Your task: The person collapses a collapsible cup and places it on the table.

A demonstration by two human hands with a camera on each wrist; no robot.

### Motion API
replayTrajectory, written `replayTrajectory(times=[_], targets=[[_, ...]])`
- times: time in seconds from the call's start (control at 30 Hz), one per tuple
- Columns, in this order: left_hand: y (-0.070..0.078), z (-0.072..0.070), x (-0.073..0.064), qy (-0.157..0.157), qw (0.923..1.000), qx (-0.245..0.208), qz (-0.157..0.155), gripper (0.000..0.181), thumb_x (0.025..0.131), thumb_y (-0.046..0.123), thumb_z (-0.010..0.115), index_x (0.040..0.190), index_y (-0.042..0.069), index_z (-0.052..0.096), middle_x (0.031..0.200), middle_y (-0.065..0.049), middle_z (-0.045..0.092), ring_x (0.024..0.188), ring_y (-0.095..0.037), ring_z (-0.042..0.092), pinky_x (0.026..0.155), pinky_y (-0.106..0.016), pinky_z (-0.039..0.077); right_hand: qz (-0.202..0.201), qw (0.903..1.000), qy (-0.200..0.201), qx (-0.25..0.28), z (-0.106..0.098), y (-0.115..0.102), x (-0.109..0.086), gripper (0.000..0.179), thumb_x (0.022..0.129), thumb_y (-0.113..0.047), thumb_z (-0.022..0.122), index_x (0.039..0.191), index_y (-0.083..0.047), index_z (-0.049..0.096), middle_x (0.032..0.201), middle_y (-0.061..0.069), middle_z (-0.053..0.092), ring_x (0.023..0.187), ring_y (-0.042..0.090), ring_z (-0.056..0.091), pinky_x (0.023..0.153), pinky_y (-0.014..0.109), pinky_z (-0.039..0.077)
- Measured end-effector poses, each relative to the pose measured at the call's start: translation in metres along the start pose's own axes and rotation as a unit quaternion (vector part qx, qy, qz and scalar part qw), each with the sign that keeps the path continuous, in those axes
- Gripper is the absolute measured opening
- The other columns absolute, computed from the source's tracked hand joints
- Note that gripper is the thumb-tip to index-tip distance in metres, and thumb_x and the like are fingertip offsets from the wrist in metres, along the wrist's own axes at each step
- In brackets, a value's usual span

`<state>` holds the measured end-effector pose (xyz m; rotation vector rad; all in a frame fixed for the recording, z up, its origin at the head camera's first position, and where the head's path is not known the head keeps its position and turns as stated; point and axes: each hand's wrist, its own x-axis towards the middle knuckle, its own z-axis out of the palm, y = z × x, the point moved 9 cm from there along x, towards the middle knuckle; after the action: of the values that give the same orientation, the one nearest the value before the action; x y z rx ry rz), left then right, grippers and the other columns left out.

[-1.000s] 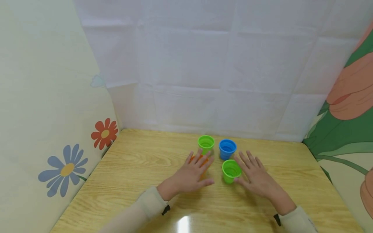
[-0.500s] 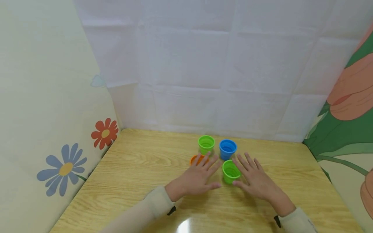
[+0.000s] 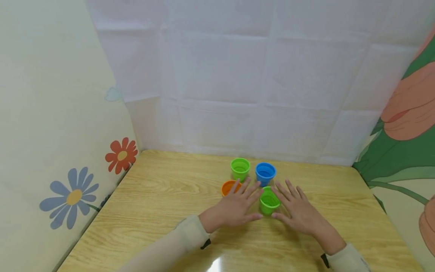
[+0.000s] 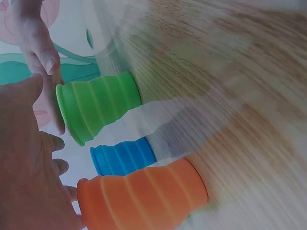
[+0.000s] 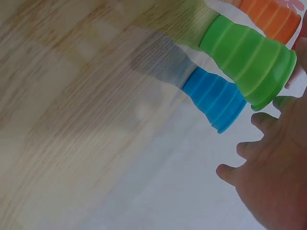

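Observation:
My left hand [image 3: 234, 209] is spread flat above the table, its fingertips overlapping the orange cup [image 3: 227, 187] in the head view. On the other side my right hand [image 3: 299, 211], fingers straight and apart, lies close to the front green cup [image 3: 268, 203]. Both thumbs point toward each other just in front of that cup. Behind stand a second green cup [image 3: 239, 168] and a blue cup [image 3: 265, 173]. All the cups are ribbed and upright, mouths up. In the left wrist view the fingers come right at the rim of the orange cup [image 4: 148, 196]. Neither hand grips anything.
A wood-grain table [image 3: 163, 189] carries the cups, grouped right of its middle. White creased cloth [image 3: 217, 75] hangs along the back edge. Flower-printed panels, a left one [image 3: 61, 113] and a right one [image 3: 404, 151], close off the sides.
My left hand has slid to the right and slightly nearer me, uncovering more of the orange cup and coming closer to the front green cup. The right hand has shifted only slightly; the cups stay put.

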<state>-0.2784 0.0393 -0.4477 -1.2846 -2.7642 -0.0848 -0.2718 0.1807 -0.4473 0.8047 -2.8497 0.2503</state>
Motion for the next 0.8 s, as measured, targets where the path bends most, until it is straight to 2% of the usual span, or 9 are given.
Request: replayTrajectory(times=[0.2, 0.37, 0.47, 0.67, 0.8], targets=[[0.001, 0.003, 0.005, -0.007, 0.9999, 0.007, -0.006, 0.076, 0.090, 0.068, 0.015, 0.151, 0.022, 0.010, 0.157, -0.003, 0.002, 0.141, -0.029, -0.009, 0.113, -0.055, 0.001, 0.007, 0.9999, -0.016, 0.002, 0.006, 0.000, 0.000, 0.074, 0.089, -0.055, 0.051, 0.149, -0.021, 0.023, 0.155, 0.002, 0.016, 0.143, 0.033, 0.004, 0.109, 0.063, 0.014], [0.004, 0.002, 0.008, -0.015, 0.9990, 0.042, -0.007, 0.076, 0.090, 0.067, 0.026, 0.150, 0.022, 0.015, 0.157, -0.002, 0.005, 0.143, -0.029, -0.002, 0.113, -0.056, 0.005, 0.008, 0.9999, -0.015, -0.003, 0.006, -0.001, 0.001, 0.074, 0.088, -0.054, 0.054, 0.148, -0.022, 0.025, 0.154, 0.004, 0.021, 0.142, 0.034, 0.006, 0.109, 0.063, 0.014], [0.007, 0.002, 0.009, -0.019, 0.9973, 0.071, -0.003, 0.076, 0.090, 0.066, 0.033, 0.149, 0.021, 0.020, 0.157, -0.003, 0.011, 0.143, -0.030, 0.001, 0.113, -0.056, 0.008, 0.002, 0.9998, -0.001, -0.020, 0.004, -0.002, 0.001, 0.073, 0.086, -0.050, 0.060, 0.146, -0.022, 0.030, 0.152, 0.005, 0.027, 0.141, 0.037, 0.011, 0.108, 0.063, 0.017], [0.011, 0.004, 0.013, -0.025, 0.9951, 0.095, -0.002, 0.070, 0.091, 0.058, 0.044, 0.148, 0.021, 0.026, 0.155, -0.002, 0.019, 0.143, -0.029, 0.007, 0.113, -0.056, 0.010, -0.027, 0.9967, 0.051, -0.056, -0.004, -0.005, 0.003, 0.064, 0.082, -0.034, 0.070, 0.139, -0.019, 0.045, 0.144, 0.008, 0.042, 0.134, 0.042, 0.027, 0.101, 0.066, 0.027], [0.012, 0.002, 0.015, -0.012, 0.9938, 0.111, -0.002, 0.062, 0.092, 0.054, 0.046, 0.143, 0.020, 0.036, 0.153, -0.001, 0.024, 0.142, -0.029, 0.013, 0.114, -0.055, 0.009, -0.026, 0.9958, 0.056, -0.068, -0.004, -0.005, 0.004, 0.054, 0.083, -0.030, 0.069, 0.132, -0.017, 0.052, 0.141, 0.007, 0.045, 0.133, 0.040, 0.031, 0.102, 0.065, 0.028]])
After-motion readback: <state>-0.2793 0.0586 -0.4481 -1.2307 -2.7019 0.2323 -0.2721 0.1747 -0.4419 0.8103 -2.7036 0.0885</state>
